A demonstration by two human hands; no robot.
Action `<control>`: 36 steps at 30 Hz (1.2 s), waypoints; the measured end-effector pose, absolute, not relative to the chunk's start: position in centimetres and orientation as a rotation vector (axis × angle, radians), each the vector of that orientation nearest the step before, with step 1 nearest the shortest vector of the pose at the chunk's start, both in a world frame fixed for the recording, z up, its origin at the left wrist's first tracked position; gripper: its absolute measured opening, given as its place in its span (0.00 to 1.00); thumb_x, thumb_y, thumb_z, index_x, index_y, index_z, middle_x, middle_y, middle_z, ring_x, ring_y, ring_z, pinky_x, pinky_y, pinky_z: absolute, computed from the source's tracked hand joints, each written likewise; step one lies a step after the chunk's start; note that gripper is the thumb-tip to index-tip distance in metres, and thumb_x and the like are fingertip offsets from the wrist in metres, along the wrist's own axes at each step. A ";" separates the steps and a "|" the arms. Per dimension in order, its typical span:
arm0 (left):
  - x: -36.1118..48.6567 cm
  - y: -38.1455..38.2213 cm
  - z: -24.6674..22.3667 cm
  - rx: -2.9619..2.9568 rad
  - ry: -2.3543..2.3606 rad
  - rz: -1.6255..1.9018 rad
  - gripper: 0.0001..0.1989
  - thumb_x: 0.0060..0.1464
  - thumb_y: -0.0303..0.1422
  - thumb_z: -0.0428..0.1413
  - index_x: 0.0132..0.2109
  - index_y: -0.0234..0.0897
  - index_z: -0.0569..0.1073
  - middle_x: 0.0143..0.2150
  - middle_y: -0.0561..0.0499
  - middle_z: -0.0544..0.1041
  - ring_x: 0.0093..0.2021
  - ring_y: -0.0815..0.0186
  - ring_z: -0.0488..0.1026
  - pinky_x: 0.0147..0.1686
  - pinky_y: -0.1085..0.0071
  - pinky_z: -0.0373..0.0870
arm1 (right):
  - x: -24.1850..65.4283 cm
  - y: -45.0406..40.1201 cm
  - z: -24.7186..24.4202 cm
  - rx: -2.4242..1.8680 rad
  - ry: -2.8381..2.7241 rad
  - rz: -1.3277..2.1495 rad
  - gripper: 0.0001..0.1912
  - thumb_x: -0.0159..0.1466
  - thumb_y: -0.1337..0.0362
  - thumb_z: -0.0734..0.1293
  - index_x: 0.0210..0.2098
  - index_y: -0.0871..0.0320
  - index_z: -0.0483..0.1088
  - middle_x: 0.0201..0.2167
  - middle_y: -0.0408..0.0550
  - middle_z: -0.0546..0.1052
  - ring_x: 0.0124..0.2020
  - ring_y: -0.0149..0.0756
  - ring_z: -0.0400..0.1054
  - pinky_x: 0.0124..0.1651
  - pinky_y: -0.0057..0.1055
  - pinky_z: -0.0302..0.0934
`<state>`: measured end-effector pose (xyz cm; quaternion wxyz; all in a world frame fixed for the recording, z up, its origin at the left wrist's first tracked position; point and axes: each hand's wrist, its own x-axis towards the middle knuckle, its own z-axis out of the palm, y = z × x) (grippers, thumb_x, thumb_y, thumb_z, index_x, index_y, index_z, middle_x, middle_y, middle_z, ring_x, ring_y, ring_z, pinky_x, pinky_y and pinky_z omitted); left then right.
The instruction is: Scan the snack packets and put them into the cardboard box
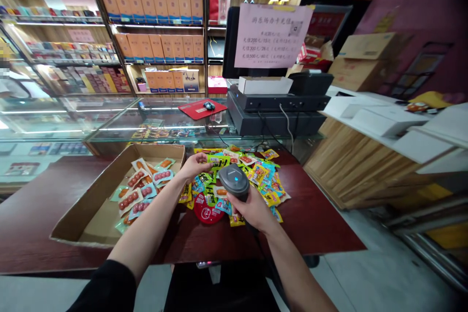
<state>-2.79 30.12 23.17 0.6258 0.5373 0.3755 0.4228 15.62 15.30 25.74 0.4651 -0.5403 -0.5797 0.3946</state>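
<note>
In my right hand (256,209) is a dark grey barcode scanner (234,180) with a small blue light on top, its fingers wrapped round the handle. My left hand (195,165) pinches a green snack packet (218,161) just ahead and left of the scanner head. Beneath both hands spreads a heap of small yellow, blue and green snack packets (268,180). A round red lid or container (206,210) lies at the heap's near edge. Left of my left forearm, a shallow cardboard box (91,224) holds several packaged sausages (133,197).
The dark red table (310,214) meets a glass counter (157,117). On the counter are a mouse (209,106) on a red mat, a cash drawer (270,119) and a screen bearing a pink notice (272,34). A person's sleeve shows at far left.
</note>
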 end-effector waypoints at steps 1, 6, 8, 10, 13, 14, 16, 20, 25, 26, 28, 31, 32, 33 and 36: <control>-2.8 30.1 23.2 1.233 0.860 0.976 0.23 0.30 0.35 0.70 0.31 0.33 0.67 0.29 0.54 0.74 0.28 0.70 0.72 0.33 0.64 0.76 | 15.6 15.2 25.8 -1.329 -1.424 0.976 0.11 0.54 0.56 0.70 0.33 0.55 0.71 0.16 0.42 0.72 0.20 0.36 0.68 0.23 0.29 0.63; -2.9 30.0 23.3 1.215 0.851 0.988 0.24 0.29 0.33 0.70 0.31 0.33 0.66 0.30 0.53 0.74 0.29 0.70 0.72 0.34 0.64 0.76 | 15.4 15.1 25.6 -1.328 -1.410 1.022 0.10 0.54 0.56 0.70 0.32 0.55 0.70 0.15 0.41 0.71 0.17 0.33 0.66 0.20 0.28 0.61; -2.9 30.0 23.3 1.210 0.845 0.990 0.23 0.30 0.32 0.70 0.32 0.33 0.66 0.30 0.53 0.74 0.28 0.70 0.72 0.34 0.64 0.76 | 15.4 15.0 25.5 -1.329 -1.402 1.029 0.10 0.54 0.56 0.70 0.31 0.54 0.70 0.15 0.41 0.71 0.16 0.33 0.65 0.19 0.28 0.60; -3.0 30.2 23.2 1.218 0.858 0.979 0.22 0.31 0.31 0.69 0.32 0.34 0.65 0.31 0.53 0.75 0.28 0.70 0.73 0.34 0.64 0.75 | 15.4 15.0 25.4 -1.333 -1.402 1.019 0.10 0.54 0.57 0.70 0.31 0.55 0.70 0.16 0.41 0.72 0.16 0.33 0.65 0.19 0.28 0.60; -3.1 30.5 22.8 1.256 0.898 0.942 0.20 0.33 0.29 0.67 0.32 0.35 0.65 0.32 0.51 0.76 0.30 0.67 0.74 0.33 0.66 0.74 | 15.5 15.0 25.6 -1.333 -1.418 0.995 0.10 0.54 0.57 0.70 0.31 0.55 0.70 0.17 0.42 0.73 0.17 0.33 0.66 0.21 0.28 0.61; -3.1 30.6 22.7 1.267 0.905 0.930 0.19 0.34 0.29 0.66 0.32 0.35 0.65 0.33 0.51 0.76 0.30 0.66 0.75 0.32 0.67 0.74 | 15.5 15.0 25.8 -1.332 -1.424 0.993 0.10 0.54 0.58 0.70 0.31 0.56 0.70 0.17 0.42 0.73 0.17 0.33 0.67 0.21 0.28 0.61; -3.1 30.8 22.5 1.274 0.901 0.923 0.18 0.36 0.29 0.65 0.33 0.35 0.65 0.34 0.50 0.77 0.31 0.65 0.75 0.32 0.67 0.74 | 15.6 15.0 26.0 -1.331 -1.429 0.993 0.10 0.53 0.58 0.70 0.32 0.56 0.71 0.17 0.42 0.73 0.19 0.34 0.68 0.22 0.28 0.62; -3.1 30.9 22.4 1.257 0.895 0.941 0.19 0.36 0.29 0.66 0.33 0.35 0.64 0.34 0.50 0.77 0.31 0.64 0.76 0.32 0.66 0.75 | 15.6 15.0 26.3 -1.323 -1.422 0.978 0.11 0.53 0.58 0.70 0.33 0.56 0.72 0.18 0.43 0.73 0.22 0.37 0.70 0.23 0.29 0.64; -3.2 30.5 22.8 1.226 0.860 0.974 0.21 0.32 0.32 0.69 0.32 0.34 0.66 0.32 0.52 0.75 0.30 0.67 0.74 0.33 0.66 0.76 | 15.6 15.1 26.2 -1.305 -1.422 0.966 0.13 0.54 0.57 0.70 0.36 0.56 0.72 0.18 0.43 0.73 0.24 0.38 0.71 0.24 0.29 0.65; -3.2 30.5 22.9 1.216 0.853 0.989 0.22 0.31 0.32 0.69 0.32 0.34 0.66 0.31 0.52 0.75 0.30 0.68 0.74 0.33 0.65 0.76 | 15.6 15.1 26.2 -1.303 -1.417 0.968 0.13 0.54 0.57 0.70 0.36 0.56 0.72 0.18 0.43 0.73 0.23 0.37 0.71 0.24 0.29 0.65; -3.3 30.4 23.0 1.196 0.845 1.017 0.24 0.30 0.33 0.70 0.32 0.34 0.66 0.31 0.53 0.74 0.30 0.69 0.73 0.33 0.64 0.76 | 15.7 15.0 26.0 -1.299 -1.411 0.975 0.13 0.54 0.57 0.70 0.36 0.56 0.72 0.18 0.42 0.73 0.22 0.36 0.70 0.23 0.29 0.65; -3.4 30.4 22.9 1.187 0.849 1.037 0.24 0.30 0.34 0.70 0.33 0.34 0.66 0.31 0.54 0.73 0.31 0.68 0.73 0.34 0.63 0.77 | 15.8 14.9 25.9 -1.291 -1.424 1.010 0.12 0.54 0.57 0.70 0.35 0.56 0.71 0.18 0.42 0.74 0.19 0.34 0.68 0.22 0.29 0.64; -3.4 30.4 22.9 1.192 0.858 1.036 0.24 0.30 0.34 0.70 0.33 0.34 0.66 0.31 0.54 0.73 0.31 0.68 0.73 0.34 0.63 0.77 | 15.8 14.8 25.9 -1.290 -1.427 1.026 0.12 0.54 0.57 0.70 0.35 0.56 0.71 0.18 0.42 0.74 0.18 0.34 0.67 0.21 0.28 0.63; -3.5 30.5 22.8 1.200 0.873 1.028 0.24 0.30 0.34 0.70 0.33 0.34 0.66 0.31 0.53 0.74 0.31 0.67 0.74 0.34 0.64 0.76 | 15.8 14.7 25.9 -1.289 -1.429 1.044 0.12 0.54 0.57 0.70 0.34 0.56 0.71 0.18 0.42 0.74 0.17 0.33 0.67 0.20 0.28 0.62; -3.5 30.7 22.6 1.235 0.916 0.985 0.22 0.31 0.32 0.69 0.33 0.34 0.66 0.33 0.52 0.75 0.32 0.66 0.75 0.33 0.66 0.76 | 15.9 14.5 26.0 -1.289 -1.423 1.079 0.11 0.54 0.56 0.70 0.33 0.56 0.71 0.18 0.42 0.74 0.16 0.32 0.66 0.19 0.27 0.61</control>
